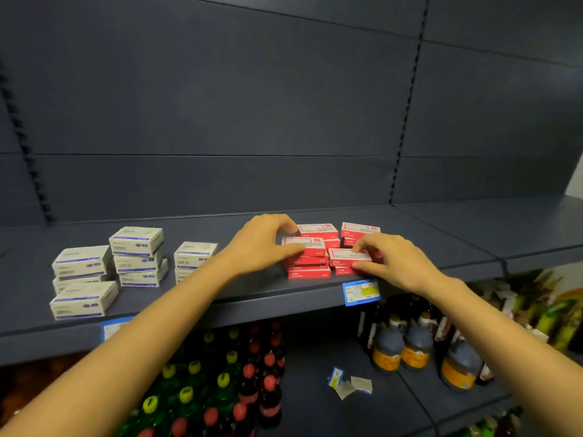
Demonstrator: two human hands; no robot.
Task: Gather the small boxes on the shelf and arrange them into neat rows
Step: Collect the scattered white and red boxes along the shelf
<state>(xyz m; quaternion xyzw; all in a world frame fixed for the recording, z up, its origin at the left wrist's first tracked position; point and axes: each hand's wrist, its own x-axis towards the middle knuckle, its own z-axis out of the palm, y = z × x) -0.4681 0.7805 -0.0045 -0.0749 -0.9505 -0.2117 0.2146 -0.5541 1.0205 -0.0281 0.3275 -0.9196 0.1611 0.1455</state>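
— Two hands are shown at one cluster; which step is depicted?

— The gathering of the red boxes [310,273] is judged to be in hand. The cluster is set on the shelf [227,294], right of its middle and close to the front edge, just above a blue price label [361,292]. The left hand [263,246] is laid over the front left stack: the thumb is pressed flat on the top box and the fingers are curled over its far edge. The right hand [392,261] is closed in a pinch on the top box of the front right stack, thumb at the near side, fingertips on the lid.

— How far is the task taken to be?

— Partly done, it is judged. The red stacks stand close together but skewed, with two more stacks set behind them towards the back panel. The white boxes [82,263], towards the left front corner, are seen in loose, tilted piles, touched by neither hand.

— What is called for next?

— The two held boxes should be squared to the stacks beneath, and the stacks brought flush, side by side, parallel to the front edge. Light pressure is advised, since small boxes are easily slid askew. The white piles are then to be treated likewise. The bottles [220,389] on the lower shelf are not concerned.
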